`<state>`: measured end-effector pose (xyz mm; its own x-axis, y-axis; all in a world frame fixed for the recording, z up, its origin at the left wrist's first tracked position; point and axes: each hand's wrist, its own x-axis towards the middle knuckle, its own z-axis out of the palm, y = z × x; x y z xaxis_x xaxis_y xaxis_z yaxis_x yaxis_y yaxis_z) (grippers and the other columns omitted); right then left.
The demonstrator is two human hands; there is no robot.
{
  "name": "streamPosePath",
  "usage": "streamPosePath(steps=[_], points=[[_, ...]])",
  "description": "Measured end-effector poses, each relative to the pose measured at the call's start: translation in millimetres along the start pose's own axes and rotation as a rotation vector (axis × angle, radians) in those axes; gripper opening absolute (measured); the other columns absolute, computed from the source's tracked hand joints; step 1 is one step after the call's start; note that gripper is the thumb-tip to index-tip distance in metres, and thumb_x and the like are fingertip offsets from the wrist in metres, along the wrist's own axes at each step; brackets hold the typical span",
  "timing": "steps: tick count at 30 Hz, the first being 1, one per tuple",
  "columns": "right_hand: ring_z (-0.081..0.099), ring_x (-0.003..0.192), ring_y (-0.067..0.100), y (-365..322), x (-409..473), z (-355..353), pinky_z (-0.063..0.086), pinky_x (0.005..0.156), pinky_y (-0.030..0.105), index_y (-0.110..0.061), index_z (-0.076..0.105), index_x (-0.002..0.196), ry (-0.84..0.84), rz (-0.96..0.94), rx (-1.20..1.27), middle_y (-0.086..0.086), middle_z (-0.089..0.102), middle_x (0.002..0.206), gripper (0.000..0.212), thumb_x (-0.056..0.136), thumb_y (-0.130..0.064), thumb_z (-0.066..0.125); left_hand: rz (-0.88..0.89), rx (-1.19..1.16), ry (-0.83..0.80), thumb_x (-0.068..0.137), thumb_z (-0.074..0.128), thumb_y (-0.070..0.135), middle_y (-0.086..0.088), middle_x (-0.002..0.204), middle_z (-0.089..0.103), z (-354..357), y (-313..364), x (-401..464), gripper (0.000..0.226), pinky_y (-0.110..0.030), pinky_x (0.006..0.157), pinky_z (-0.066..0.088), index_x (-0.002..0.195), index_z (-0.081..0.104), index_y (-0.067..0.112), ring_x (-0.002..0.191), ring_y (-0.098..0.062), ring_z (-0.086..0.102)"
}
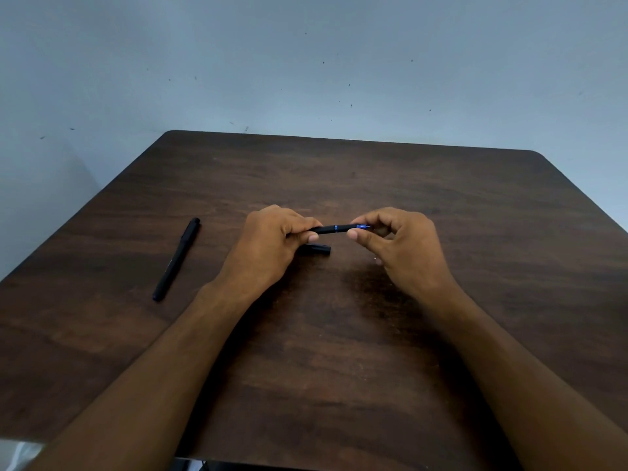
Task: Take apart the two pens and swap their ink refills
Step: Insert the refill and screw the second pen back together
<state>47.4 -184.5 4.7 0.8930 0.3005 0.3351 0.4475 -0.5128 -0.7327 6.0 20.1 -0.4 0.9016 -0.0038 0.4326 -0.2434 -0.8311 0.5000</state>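
1. At the centre of the frame, both hands meet over the dark wooden table, sharing one uncapped black pen held level just above the surface
2. The left hand is clenched round the pen's rear barrel, thumb pressing from below
3. The right hand pinches the front end, fingertips closed on the section beside the blue ring, with the blue tip poking out between them
4. Just below the held pen, its black cap lies on the table, partly hidden by the left hand
5. Over at the left of the frame, the second pen lies capped and untouched, well apart from the action
6. The step in hand looks like loosening the first pen's front section; no refill is out yet, so the task is at an early stage
7. Next comes, most likely, a twist of the right fingers against the left's steady hold, then a straight pull to free the refill; whether the joint has begun to part cannot be told
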Motion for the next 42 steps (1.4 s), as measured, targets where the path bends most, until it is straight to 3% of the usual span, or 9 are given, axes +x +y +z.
streamPosePath(steps=[8, 13, 18, 24, 29, 35, 38, 40, 42], points=[[0.066, 0.065, 0.025, -2.5, -1.0, -1.1, 0.058, 0.065, 0.047, -0.020, 0.072, 0.076, -0.043, 0.046, 0.033, 0.004, 0.070, 0.069, 0.033, 0.090, -0.048, 0.061, -0.003, 0.009, -0.030, 0.088, 0.071, 0.019, 0.008, 0.098, 0.075, -1.3, 2.1, 0.3, 0.024, 0.001, 0.075, 0.036, 0.111, 0.075, 0.023, 0.087, 0.000, 0.061], [0.058, 0.062, 0.000, -0.2, -0.9, -1.1, 0.047, 0.057, 0.013, -0.028, 0.070, 0.097, -0.001, -0.007, 0.003, -0.012, 0.063, 0.073, 0.020, 0.082, -0.038, 0.076, 0.017, 0.019, -0.011, 0.088, 0.071, 0.017, 0.006, 0.093, 0.076, -1.3, 1.5, 0.0, 0.023, -0.005, 0.075, 0.040, 0.110, 0.076, 0.023, 0.085, -0.006, 0.064], [0.059, 0.067, 0.005, 0.1, -0.5, 0.3, 0.053, 0.063, 0.025, -0.027, 0.070, 0.088, 0.009, -0.046, -0.017, -0.014, 0.063, 0.072, 0.006, 0.087, -0.033, 0.072, 0.024, 0.003, 0.019, 0.085, 0.074, 0.015, 0.004, 0.092, 0.076, -0.5, 0.5, -0.3, 0.023, -0.004, 0.076, 0.041, 0.107, 0.077, 0.020, 0.084, -0.007, 0.065], [0.065, 0.065, 0.024, -0.2, -0.9, 1.1, 0.057, 0.065, 0.044, -0.020, 0.070, 0.073, -0.030, 0.006, 0.002, 0.007, 0.069, 0.068, 0.040, 0.093, -0.051, 0.055, 0.015, 0.003, -0.007, 0.088, 0.072, 0.017, 0.008, 0.096, 0.075, -1.4, 3.4, -0.8, 0.023, 0.005, 0.074, 0.033, 0.110, 0.076, 0.021, 0.077, 0.006, 0.055], [0.056, 0.061, 0.002, 0.4, -0.5, 1.0, 0.045, 0.056, 0.013, -0.026, 0.071, 0.088, 0.010, -0.007, 0.036, -0.008, 0.065, 0.070, 0.019, 0.086, -0.045, 0.070, 0.024, 0.011, 0.002, 0.088, 0.071, 0.015, 0.003, 0.092, 0.076, -2.4, 2.8, -0.9, 0.022, -0.003, 0.074, 0.040, 0.109, 0.076, 0.019, 0.080, -0.003, 0.060], [0.051, 0.054, 0.004, 1.7, 0.1, 1.3, 0.039, 0.050, 0.013, -0.021, 0.067, 0.072, 0.019, -0.026, -0.042, -0.007, 0.059, 0.060, 0.034, 0.094, -0.046, 0.058, 0.030, 0.011, -0.029, 0.089, 0.070, 0.018, 0.007, 0.093, 0.075, -2.8, 7.1, -1.8, 0.021, 0.004, 0.074, 0.033, 0.110, 0.076, 0.020, 0.073, 0.005, 0.054], [0.057, 0.053, 0.014, 1.2, -1.0, 2.4, 0.044, 0.050, 0.024, -0.020, 0.066, 0.065, -0.001, -0.005, -0.014, 0.002, 0.064, 0.060, 0.047, 0.097, -0.052, 0.049, 0.044, -0.001, -0.024, 0.088, 0.071, 0.015, 0.004, 0.092, 0.076, -3.2, 8.1, -2.1, 0.020, 0.004, 0.073, 0.033, 0.107, 0.077, 0.019, 0.072, 0.001, 0.054], [0.058, 0.059, 0.015, -0.9, -0.4, 1.9, 0.047, 0.054, 0.029, -0.022, 0.064, 0.069, -0.001, 0.004, -0.032, 0.004, 0.065, 0.066, 0.046, 0.096, -0.055, 0.047, 0.039, 0.004, -0.015, 0.088, 0.071, 0.014, 0.002, 0.094, 0.076, -3.4, 8.1, -2.2, 0.021, 0.005, 0.074, 0.033, 0.108, 0.076, 0.017, 0.077, 0.001, 0.055], [0.055, 0.066, 0.008, -2.1, -0.2, 0.2, 0.044, 0.057, 0.018, -0.024, 0.066, 0.081, 0.000, -0.011, -0.056, -0.005, 0.063, 0.074, 0.033, 0.094, -0.053, 0.055, 0.029, 0.011, -0.004, 0.089, 0.071, 0.014, 0.002, 0.095, 0.076, -3.2, 7.1, -1.7, 0.022, 0.005, 0.074, 0.033, 0.110, 0.076, 0.016, 0.081, 0.000, 0.057]])
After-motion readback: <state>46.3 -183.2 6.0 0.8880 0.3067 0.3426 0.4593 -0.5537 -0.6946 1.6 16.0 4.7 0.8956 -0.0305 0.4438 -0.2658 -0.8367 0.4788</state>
